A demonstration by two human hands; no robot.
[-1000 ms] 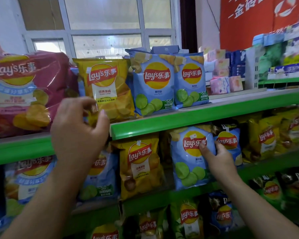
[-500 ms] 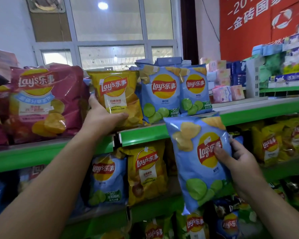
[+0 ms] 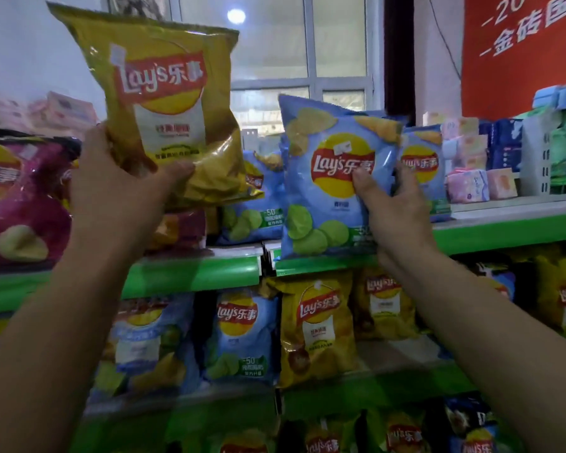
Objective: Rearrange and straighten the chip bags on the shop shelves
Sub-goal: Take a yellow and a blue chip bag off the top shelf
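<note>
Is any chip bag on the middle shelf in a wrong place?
Yes. A yellow bag stands among the blue bags on the middle shelf, so the colours are mixed. It is upright, not damaged.

A window [image 3: 275, 44] with white bars fills the wall behind, a round light [image 3: 236, 16] reflected in its glass. A red banner [image 3: 520, 50] with white characters hangs at upper right. Below it stand pastel packets [image 3: 468, 186], a white rack [image 3: 536, 152] and blue boxes [image 3: 557, 94].
</note>
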